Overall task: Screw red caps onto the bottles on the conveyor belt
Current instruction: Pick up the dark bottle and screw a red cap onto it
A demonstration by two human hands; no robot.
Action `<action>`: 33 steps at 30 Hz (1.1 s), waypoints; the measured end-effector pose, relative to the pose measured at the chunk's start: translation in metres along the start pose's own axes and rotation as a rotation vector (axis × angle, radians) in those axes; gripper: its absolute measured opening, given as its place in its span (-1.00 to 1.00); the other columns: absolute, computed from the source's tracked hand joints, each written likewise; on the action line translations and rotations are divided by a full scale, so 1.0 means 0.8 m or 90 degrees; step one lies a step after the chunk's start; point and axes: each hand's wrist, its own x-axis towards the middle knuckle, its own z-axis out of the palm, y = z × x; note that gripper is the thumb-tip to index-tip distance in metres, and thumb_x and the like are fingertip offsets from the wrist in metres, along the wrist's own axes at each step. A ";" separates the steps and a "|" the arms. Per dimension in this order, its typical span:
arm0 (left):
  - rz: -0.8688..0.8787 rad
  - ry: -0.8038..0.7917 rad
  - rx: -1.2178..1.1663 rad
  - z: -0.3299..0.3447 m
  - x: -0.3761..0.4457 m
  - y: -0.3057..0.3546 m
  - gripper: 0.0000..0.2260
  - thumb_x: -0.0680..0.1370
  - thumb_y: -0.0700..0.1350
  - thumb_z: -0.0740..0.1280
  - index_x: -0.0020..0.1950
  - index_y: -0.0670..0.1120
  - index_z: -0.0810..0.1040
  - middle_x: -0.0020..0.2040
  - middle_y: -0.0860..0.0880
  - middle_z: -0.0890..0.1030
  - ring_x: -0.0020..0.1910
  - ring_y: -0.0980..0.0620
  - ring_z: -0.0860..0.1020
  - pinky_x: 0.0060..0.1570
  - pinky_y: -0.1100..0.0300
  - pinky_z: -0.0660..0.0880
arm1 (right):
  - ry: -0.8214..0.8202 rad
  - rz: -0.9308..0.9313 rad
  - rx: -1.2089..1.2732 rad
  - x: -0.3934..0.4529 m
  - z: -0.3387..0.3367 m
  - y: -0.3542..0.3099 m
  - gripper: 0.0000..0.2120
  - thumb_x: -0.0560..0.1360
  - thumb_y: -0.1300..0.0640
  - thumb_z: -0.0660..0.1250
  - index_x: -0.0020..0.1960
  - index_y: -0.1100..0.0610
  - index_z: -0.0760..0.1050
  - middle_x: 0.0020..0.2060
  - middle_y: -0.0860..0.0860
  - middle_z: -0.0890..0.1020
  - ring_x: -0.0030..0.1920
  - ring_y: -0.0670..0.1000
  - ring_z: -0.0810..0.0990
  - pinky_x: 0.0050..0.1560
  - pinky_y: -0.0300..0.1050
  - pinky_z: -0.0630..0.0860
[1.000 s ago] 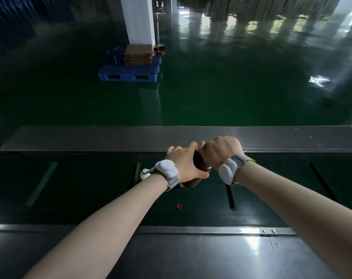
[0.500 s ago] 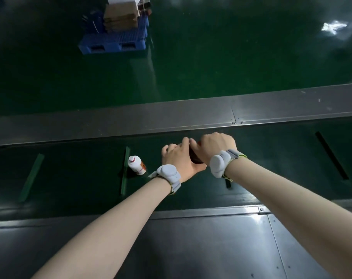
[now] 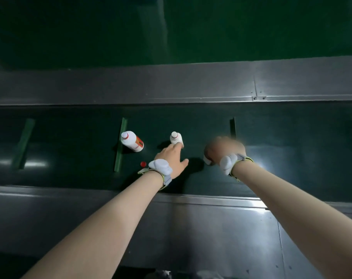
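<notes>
My left hand (image 3: 172, 158) is spread, fingers stretched forward and thumb splayed out to the right, and its fingertips (image 3: 179, 145) touch the lower body of a small white bottle (image 3: 176, 137) standing on the dark green conveyor belt (image 3: 291, 150). I am not closed around it; the hand lies open against its near side. That bottle's neck is uncapped and shows as a pale ring at the top.

My right hand (image 3: 224, 151) is curled into a loose fist, blurred, well to the right of that bottle. Something white (image 3: 206, 159) peeks out under its near left edge, but I cannot tell what it is, or how firmly I am gripping it.

Left of my left hand stands a larger white bottle with an orange-red label (image 3: 131, 141), tilted in this view, its open neck ringed in red, just beside a raised green cleat (image 3: 120, 144) on the belt. A single red cap (image 3: 143, 163) lies loose on the belt, just left of my left wrist and nearer to me than the larger bottle, touching neither bottle nor hand.

Both wrists carry grey-white strap-on devices: the left one (image 3: 160, 168), the right one (image 3: 228, 163). A grey metal rail (image 3: 171, 85) borders the belt's far side, and a metal ledge (image 3: 211, 228) borders the near side under my forearms.
</notes>
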 end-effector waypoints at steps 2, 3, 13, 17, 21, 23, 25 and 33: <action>-0.033 -0.010 0.010 0.010 0.011 -0.025 -0.56 0.63 0.18 0.37 0.46 0.06 0.45 0.35 -0.01 0.59 0.27 -0.14 0.62 0.06 -0.06 0.63 | -0.028 0.009 -0.015 0.026 0.021 0.005 -0.70 0.61 -0.10 0.20 0.17 0.09 0.50 0.10 0.06 0.63 0.05 0.17 0.69 -0.17 -0.05 0.42; -0.050 -0.017 0.015 0.015 0.017 -0.037 -0.56 0.63 0.19 0.37 0.45 0.07 0.46 0.35 0.00 0.59 0.27 -0.13 0.62 0.07 -0.07 0.63 | -0.044 0.012 -0.023 0.038 0.029 0.007 -0.72 0.61 -0.06 0.22 0.18 0.10 0.49 0.12 0.06 0.62 0.06 0.17 0.68 -0.16 -0.04 0.42; -0.103 -0.024 0.044 0.053 0.039 -0.098 -0.57 0.63 0.23 0.38 0.42 0.06 0.50 0.34 0.06 0.60 0.24 -0.06 0.62 -0.07 0.04 0.57 | -0.108 0.042 -0.071 0.104 0.073 0.016 -0.69 0.50 0.10 0.33 0.21 0.14 0.47 0.13 0.07 0.62 0.08 0.14 0.68 -0.19 -0.05 0.39; -0.084 0.016 0.043 0.055 0.040 -0.105 -0.61 0.63 0.22 0.38 0.38 0.07 0.53 0.30 0.07 0.63 0.21 -0.04 0.62 -0.15 0.09 0.48 | -0.077 0.054 -0.075 0.108 0.085 0.023 -0.73 0.52 0.08 0.30 0.19 0.15 0.44 0.12 0.09 0.61 0.02 0.17 0.68 -0.24 -0.06 0.37; -0.084 0.023 0.034 0.050 0.036 -0.117 -0.61 0.64 0.22 0.37 0.39 0.07 0.53 0.30 0.07 0.63 0.23 -0.06 0.62 -0.11 0.07 0.50 | -0.019 0.080 -0.073 0.096 0.087 0.008 -0.68 0.60 -0.05 0.27 0.21 0.15 0.44 0.16 0.15 0.58 0.13 0.23 0.62 -0.10 -0.02 0.38; -0.086 0.019 0.029 0.049 0.036 -0.120 -0.61 0.64 0.21 0.37 0.38 0.06 0.53 0.29 0.06 0.63 0.23 -0.06 0.61 -0.09 0.07 0.52 | 0.046 0.040 -0.121 0.084 0.087 -0.007 -0.67 0.59 -0.09 0.29 0.17 0.15 0.45 0.12 0.17 0.56 0.12 0.25 0.55 -0.01 0.04 0.41; -0.083 0.009 0.029 0.049 0.038 -0.126 -0.61 0.64 0.21 0.37 0.39 0.06 0.53 0.30 0.06 0.62 0.23 -0.06 0.61 -0.10 0.06 0.52 | 0.087 -0.032 -0.144 0.074 0.089 -0.029 -0.70 0.56 -0.08 0.29 0.13 0.13 0.47 0.08 0.18 0.56 0.10 0.26 0.52 0.07 0.10 0.43; -0.034 -0.021 0.023 0.066 0.058 -0.156 -0.60 0.64 0.21 0.37 0.40 0.05 0.53 0.30 0.04 0.62 0.25 -0.08 0.61 -0.08 0.04 0.56 | 0.016 -0.156 -0.032 0.064 0.121 -0.134 -0.66 0.60 -0.13 0.29 0.19 0.12 0.51 0.09 0.14 0.61 0.17 0.25 0.54 0.12 0.11 0.46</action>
